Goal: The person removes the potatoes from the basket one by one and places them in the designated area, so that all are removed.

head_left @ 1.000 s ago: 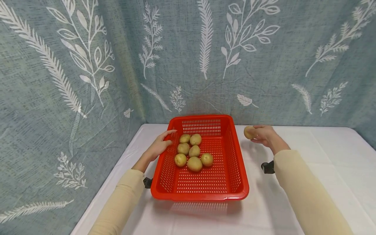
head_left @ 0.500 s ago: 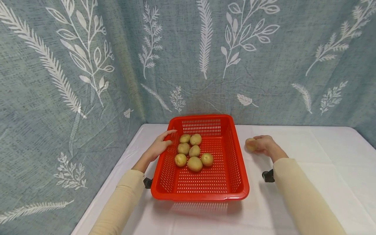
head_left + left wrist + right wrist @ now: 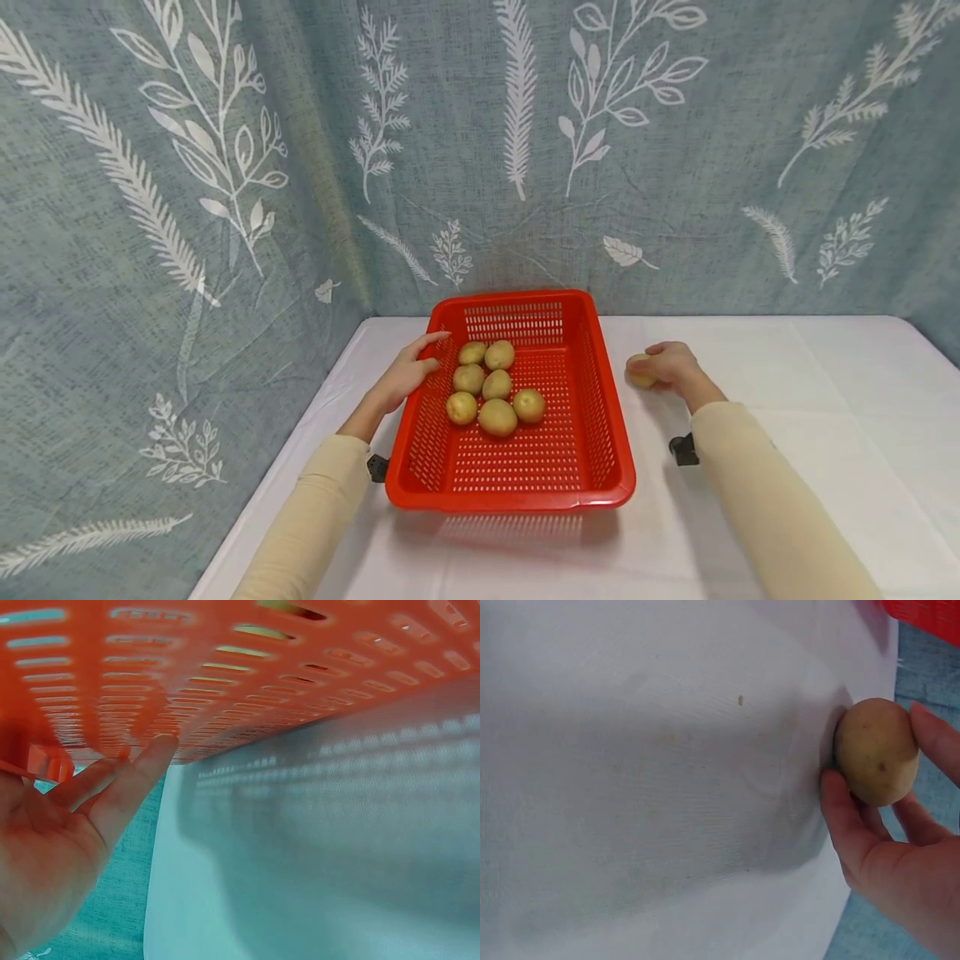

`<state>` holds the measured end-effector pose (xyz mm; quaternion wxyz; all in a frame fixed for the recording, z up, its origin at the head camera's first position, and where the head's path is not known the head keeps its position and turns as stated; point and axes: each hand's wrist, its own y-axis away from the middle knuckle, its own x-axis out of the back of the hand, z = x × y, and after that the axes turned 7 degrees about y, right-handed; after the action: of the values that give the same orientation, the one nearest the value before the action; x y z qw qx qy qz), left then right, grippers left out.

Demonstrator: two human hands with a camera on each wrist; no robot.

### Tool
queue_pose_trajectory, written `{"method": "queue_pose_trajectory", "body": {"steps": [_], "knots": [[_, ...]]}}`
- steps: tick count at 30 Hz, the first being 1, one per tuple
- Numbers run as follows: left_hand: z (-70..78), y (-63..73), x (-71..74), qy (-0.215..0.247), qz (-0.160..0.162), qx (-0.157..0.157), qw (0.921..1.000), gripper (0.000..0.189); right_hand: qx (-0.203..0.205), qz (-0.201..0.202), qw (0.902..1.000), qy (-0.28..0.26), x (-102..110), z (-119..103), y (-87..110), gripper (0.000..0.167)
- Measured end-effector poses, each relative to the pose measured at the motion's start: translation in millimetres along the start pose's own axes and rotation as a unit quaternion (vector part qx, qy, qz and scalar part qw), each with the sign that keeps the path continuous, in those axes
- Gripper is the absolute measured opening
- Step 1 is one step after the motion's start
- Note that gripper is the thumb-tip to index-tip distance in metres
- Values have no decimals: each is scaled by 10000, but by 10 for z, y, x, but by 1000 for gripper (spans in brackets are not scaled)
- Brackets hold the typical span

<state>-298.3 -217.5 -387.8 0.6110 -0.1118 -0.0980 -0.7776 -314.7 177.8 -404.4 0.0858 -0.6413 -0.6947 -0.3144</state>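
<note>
A red plastic basket (image 3: pixel 517 502) with slotted walls stands on the white cloth. Several potatoes (image 3: pixel 497 418) lie grouped in its left half. My left hand (image 3: pixel 405 375) holds the basket's left rim, thumb and forefinger over the edge; in the left wrist view other fingers (image 3: pixel 135 780) lie fairly straight against the outer wall. Right of the basket, my right hand (image 3: pixel 675 367) grips a single potato (image 3: pixel 877 752) between thumb and fingers, low over the cloth. Whether that potato touches the cloth I cannot tell.
The white cloth (image 3: pixel 810 392) covers the table on both sides of the basket. A blue-grey curtain (image 3: pixel 480 167) with white leaf prints hangs behind and along the left. Black wrist devices (image 3: pixel 683 450) sit under both sleeves.
My right hand has lowered the potato toward the cloth and nearer to me, then stays about there, its grip shifting slightly. The left hand and basket have not moved.
</note>
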Motion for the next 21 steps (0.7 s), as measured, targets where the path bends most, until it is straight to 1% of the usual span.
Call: {"method": "queue_pose_trajectory", "body": {"steps": [7,11,16,19,21], "knots": [[-13,3,-15,29,25,29,10000,56,84,-117,9998,-128,21,29,18,66],[-17,-3,-15,25,46,-3,10000,56,18,-135,9997,-227,60,61,0,67],[-9,-2,-14,-16,20,-10,10000,56,-124,-67,9997,-206,121,129,-40,63],[2,1,-16,-49,27,3,10000,56,-169,-99,9989,-428,171,170,-40,63],[8,-2,-19,-77,27,0,10000,56,-216,-203,9973,-679,216,199,-31,64]]}}
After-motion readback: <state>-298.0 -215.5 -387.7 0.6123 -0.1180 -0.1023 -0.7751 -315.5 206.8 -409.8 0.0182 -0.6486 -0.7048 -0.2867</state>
